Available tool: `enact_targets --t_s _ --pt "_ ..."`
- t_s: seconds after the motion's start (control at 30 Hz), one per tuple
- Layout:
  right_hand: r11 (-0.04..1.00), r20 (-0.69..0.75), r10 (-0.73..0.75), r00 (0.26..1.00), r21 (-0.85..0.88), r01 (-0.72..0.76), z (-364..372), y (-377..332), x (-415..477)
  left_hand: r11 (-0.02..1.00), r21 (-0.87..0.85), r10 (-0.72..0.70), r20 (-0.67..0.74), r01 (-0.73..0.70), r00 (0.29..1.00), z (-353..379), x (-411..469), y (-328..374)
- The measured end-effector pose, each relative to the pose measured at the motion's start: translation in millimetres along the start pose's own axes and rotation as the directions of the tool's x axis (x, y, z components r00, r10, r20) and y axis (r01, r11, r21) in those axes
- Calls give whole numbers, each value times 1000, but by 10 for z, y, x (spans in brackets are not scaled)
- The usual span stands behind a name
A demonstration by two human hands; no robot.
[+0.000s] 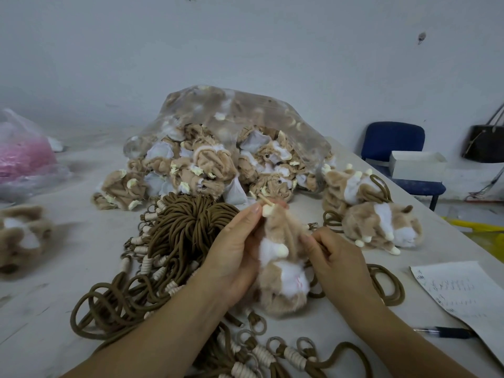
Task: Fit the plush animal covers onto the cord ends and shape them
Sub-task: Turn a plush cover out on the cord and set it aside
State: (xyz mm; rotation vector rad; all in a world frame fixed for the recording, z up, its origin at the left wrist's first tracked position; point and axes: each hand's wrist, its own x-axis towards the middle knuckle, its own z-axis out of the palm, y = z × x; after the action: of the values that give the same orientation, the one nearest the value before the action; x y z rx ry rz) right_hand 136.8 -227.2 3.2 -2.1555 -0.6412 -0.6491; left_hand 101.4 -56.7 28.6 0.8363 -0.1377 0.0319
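The plush animal cover (282, 271) is held between the hands, long axis upright, head end nearest: gripped by the left hand (234, 255), pinched by the right hand (335, 257).

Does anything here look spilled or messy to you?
Yes. The clear bag lies on its side, and crumpled plush covers lie spilled from its mouth onto the table. The brown cords in front lie in a tangled heap. Nothing looks damaged.
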Motion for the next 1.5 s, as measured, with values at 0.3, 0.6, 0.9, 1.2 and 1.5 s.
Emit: enact_targets --t_s 0.3,0.6,0.9,1.2,1.5 --pt "997 -6 -37 999 -72 36 5 20 1 942 318 127 -52 -104 991 53 -20 -23" --pt "991 -17 -21 1000 -133 19 -43 9 15 931 341 161 -55 -133 985 28 -10 -2" --pt "952 17 158 987 -267 -148 -238 193 111 919 357 247 -190 -168 950 -39 9 105" --pt "860 52 418 907 -344 -376 -186 381 140 847 469 295 -24 -250 955 -5 -11 15" --pt "990 49 -36 998 135 30 -153 -115 89 765 596 231 99 -244 968 13 -78 -63"
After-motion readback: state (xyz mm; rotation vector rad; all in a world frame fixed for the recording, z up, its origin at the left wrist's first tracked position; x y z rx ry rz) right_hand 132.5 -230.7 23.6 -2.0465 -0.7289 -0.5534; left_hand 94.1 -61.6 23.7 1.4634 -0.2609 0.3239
